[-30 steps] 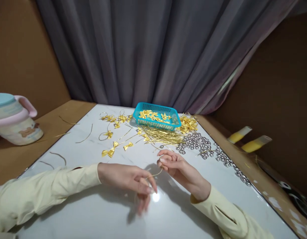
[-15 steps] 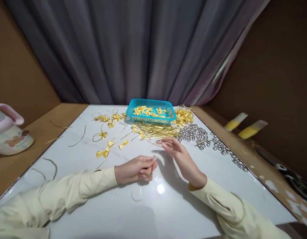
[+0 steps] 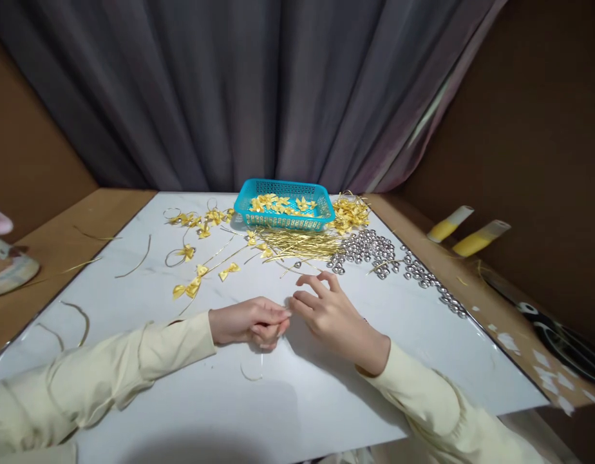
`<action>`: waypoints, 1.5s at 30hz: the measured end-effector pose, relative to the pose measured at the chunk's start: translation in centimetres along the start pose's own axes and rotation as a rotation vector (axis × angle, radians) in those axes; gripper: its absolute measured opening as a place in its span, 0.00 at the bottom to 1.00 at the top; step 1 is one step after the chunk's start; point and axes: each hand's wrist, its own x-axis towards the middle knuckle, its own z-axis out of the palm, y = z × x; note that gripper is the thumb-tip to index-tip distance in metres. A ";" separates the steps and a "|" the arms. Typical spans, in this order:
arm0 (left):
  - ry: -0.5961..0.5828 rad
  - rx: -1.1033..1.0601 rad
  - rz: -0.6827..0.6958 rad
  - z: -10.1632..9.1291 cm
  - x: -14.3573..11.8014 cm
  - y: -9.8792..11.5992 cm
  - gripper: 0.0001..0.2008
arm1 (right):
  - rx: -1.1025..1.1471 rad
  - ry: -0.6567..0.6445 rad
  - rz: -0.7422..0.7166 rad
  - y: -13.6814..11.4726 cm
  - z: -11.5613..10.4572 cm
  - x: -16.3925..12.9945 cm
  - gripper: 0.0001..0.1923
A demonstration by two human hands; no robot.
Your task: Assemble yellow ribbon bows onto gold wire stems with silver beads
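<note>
Right hand (image 3: 329,316) drawn back beside left hand (image 3: 249,322), fingers loose, left pinching thin curved gold wire (image 3: 252,372)

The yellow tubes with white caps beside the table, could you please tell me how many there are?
2. One yellow tube with a white cap lies on the brown ledge right of the white marble table; the second lies just right of it. Others may sit out of frame.

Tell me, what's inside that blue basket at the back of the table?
The blue basket holds a loose heap of small gold ribbon bows. Whatever lies beneath them, and the basket's floor, is covered and cannot be seen.
</note>
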 end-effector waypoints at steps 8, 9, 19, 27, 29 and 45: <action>0.146 -0.108 0.094 0.0 0.2 0.0 0.08 | -0.084 0.026 0.058 0.3 0.8 -0.1 0.12; 0.164 -0.120 0.107 0.1 0.2 0.1 0.08 | -0.081 0.021 0.069 0.4 0.9 -0.1 0.12; 0.373 -0.114 0.239 0.4 0.3 0.0 0.10 | 0.009 0.011 0.185 -0.1 1.4 -0.1 0.13; 0.437 0.274 0.251 0.9 0.2 -0.3 0.16 | 0.100 -0.063 0.293 -0.7 1.0 0.2 0.11; 0.416 0.360 0.263 1.1 0.2 -0.5 0.17 | 0.117 -0.112 0.328 -0.9 0.7 0.3 0.10; 0.533 0.615 0.261 1.8 0.1 -0.4 0.11 | 0.446 -0.143 0.509 -0.8 0.2 0.7 0.17</action>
